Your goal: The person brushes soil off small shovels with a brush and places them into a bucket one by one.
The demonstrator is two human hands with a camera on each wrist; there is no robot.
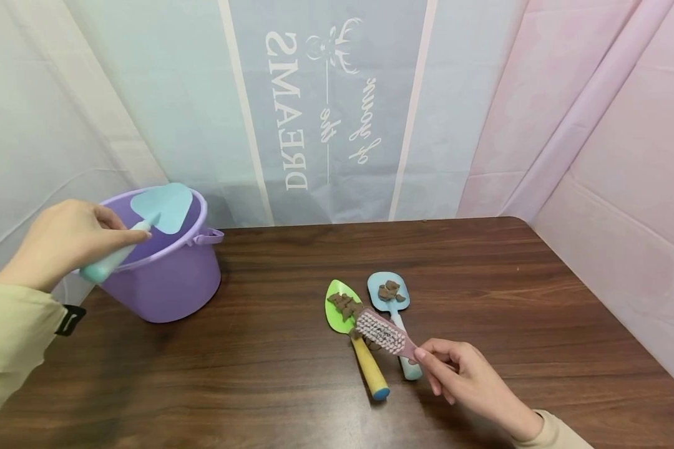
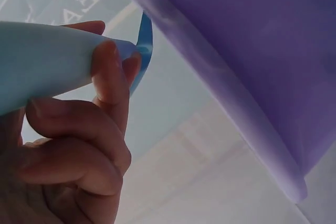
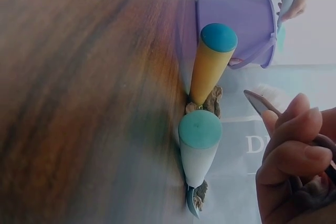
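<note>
My left hand [image 1: 70, 240] grips the pale handle of a light blue toy shovel [image 1: 165, 206]. Its blade is above the mouth of a purple bucket [image 1: 163, 287]; no clumps show on it. In the left wrist view, fingers curl round the handle [image 2: 47, 59] beside the bucket rim. My right hand [image 1: 466, 380] pinches a pink brush [image 1: 383, 333] by its handle end, white bristles facing up. The brush is over a green shovel [image 1: 334, 318] with a yellow handle, partly hiding it. Brown clumps [image 1: 345, 305] lie on the green blade and some beside its handle.
Right of the green shovel lies another blue shovel [image 1: 377, 300], holding brown clumps [image 1: 390, 290]. Everything stands on a dark wooden table [image 1: 483, 268]. Behind it hangs a printed cloth [image 1: 326, 206], and a pale pink cloth [image 1: 640, 237] flanks the right side.
</note>
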